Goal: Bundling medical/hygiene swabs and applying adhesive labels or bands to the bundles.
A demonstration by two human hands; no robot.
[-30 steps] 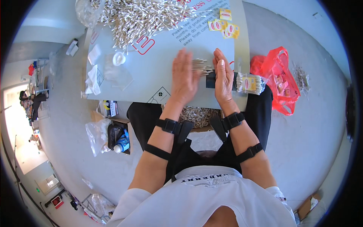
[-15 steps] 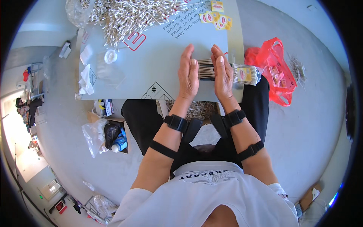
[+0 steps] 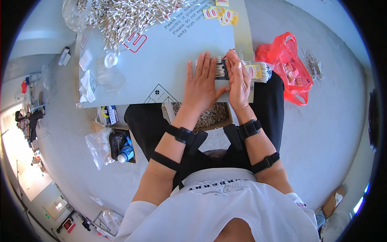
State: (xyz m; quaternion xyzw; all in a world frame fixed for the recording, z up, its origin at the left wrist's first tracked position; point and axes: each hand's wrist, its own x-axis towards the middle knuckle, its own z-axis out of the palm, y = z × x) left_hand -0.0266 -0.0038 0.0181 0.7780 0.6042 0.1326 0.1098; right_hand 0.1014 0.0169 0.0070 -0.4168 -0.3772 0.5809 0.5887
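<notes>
A row of cotton swabs lies near the right part of the table's front edge, on something dark. My left hand rests palm down over the left end of these swabs, fingers stretched and thumb out to the right. Beside it, my right hand stands on edge across their right side, fingers straight and close together. Just right of it lies a clear pack of cotton swabs with a yellow label, reaching past the table's right edge. Part of the swab row is hidden under both hands.
A big heap of loose cotton swabs covers the far left of the table. Yellow labels lie at the far right. A round white lid sits at left. A red plastic bag is on the floor at right.
My left hand has turned from standing on edge to lying palm down over the swabs. My right hand stays on edge by the pack. The whole view has shifted slightly.
</notes>
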